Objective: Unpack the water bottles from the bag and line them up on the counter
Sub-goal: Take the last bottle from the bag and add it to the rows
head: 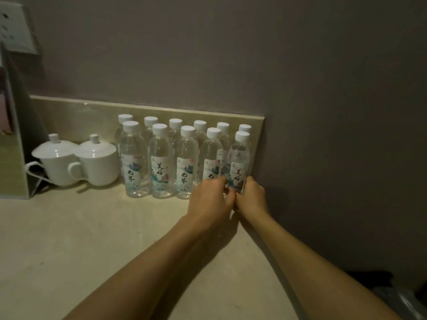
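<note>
Several clear water bottles with white caps and printed labels stand in two rows on the beige counter [69,239], against the low backsplash. The front row runs from the leftmost bottle [133,162] to the rightmost bottle [239,162] beside the wall. My left hand [209,202] and my right hand [250,197] both wrap the base of that rightmost front bottle, fingers touching each other. My left hand also covers the bottom of the neighbouring bottle [211,155]. A dark bag [397,294] shows at the bottom right, below the counter's edge.
Two white lidded cups [57,162] [98,160] stand left of the bottles. A standing card holder [13,135] is at the far left. The wall [323,135] closes off the counter's right side.
</note>
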`<state>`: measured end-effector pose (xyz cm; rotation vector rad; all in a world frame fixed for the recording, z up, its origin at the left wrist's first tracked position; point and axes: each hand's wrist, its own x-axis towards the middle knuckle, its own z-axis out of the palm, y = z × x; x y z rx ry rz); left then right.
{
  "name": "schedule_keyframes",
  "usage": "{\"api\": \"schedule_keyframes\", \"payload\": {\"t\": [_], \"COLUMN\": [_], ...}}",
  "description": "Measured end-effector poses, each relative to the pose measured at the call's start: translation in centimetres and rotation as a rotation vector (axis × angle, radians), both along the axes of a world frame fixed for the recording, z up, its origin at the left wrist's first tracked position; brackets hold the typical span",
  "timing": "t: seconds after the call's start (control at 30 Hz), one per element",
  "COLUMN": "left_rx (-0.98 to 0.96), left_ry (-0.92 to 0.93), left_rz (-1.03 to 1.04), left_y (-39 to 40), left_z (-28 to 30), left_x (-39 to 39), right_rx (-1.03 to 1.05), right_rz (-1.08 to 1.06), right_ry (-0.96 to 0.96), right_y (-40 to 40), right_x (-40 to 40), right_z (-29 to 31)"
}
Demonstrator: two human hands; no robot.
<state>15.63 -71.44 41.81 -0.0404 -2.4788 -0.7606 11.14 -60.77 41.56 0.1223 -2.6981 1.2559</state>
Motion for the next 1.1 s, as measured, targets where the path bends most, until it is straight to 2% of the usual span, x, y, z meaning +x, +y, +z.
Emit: {"api": "schedule_keyframes", "payload": {"t": [0.17, 0.43, 0.73, 0.93, 1.1], "left_rx": [-0.007, -0.02, -0.045, -0.054, -0.01], "left_ry": [-0.025, -0.069, -0.08, -0.092, -0.102], "left_rz": [-0.026, -0.014, 0.021, 0.016, -0.033], "left_y": [0.2, 0.4, 0.4, 0.1, -0.3], "left_z": [0.3, 0.0, -0.2, 0.1, 0.0], "left_x": [-0.3, -0.7, -0.8, -0.9, -0.5], "right_rx": [0.079, 0.042, 0.098, 0.234, 0.168], "right_rz": [0.002, 0.031, 0.079, 0.092, 0.101], "right_ry": [-0.012, -0.033, -0.069, -0.06, -0.079], "right_y": [-0.1, -0.1, -0.1, -0.6, -0.7], "right_x": [-0.1, -0.5, -0.4, -0.6, -0.7], "right_z": [0.6, 0.7, 1.3, 1.3, 1.2]}}
